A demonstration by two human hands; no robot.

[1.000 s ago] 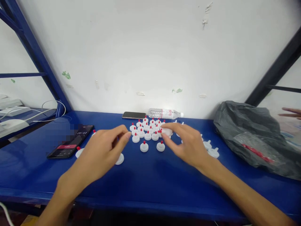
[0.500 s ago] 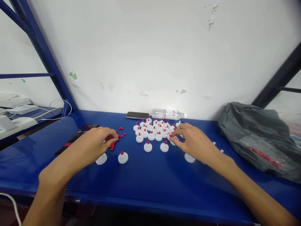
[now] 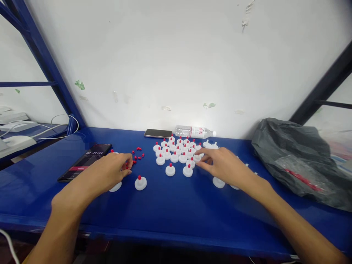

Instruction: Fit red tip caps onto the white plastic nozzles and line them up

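Note:
Small red nozzle caps (image 3: pixel 139 157) lie loosely scattered on the blue table. My left hand (image 3: pixel 117 168) is at their near left side, finger and thumb closed around a bit of red that looks like one of these caps. Partly under that hand is a white round lid (image 3: pixel 115 187); another white lid with a red cap (image 3: pixel 140 183) stands to its right. A cluster of red-capped white lids (image 3: pixel 174 157) fills the middle. My right hand (image 3: pixel 217 165) hovers at the cluster's right edge, thumb and forefinger apart beside a red-capped lid (image 3: pixel 190 162).
Uncapped white lids (image 3: pixel 219 182) sit around and under my right forearm. A phone showing a timer (image 3: pixel 85 161) lies on the left. Along the wall are another phone (image 3: pixel 158 133) and a plastic bottle (image 3: pixel 195 132). A dark plastic bag (image 3: pixel 291 157) occupies the right side.
My right hand has let go of a red-capped lid, which now stands farther left against the cluster. My left hand has drawn slightly left and nearer. The view has shifted a little.

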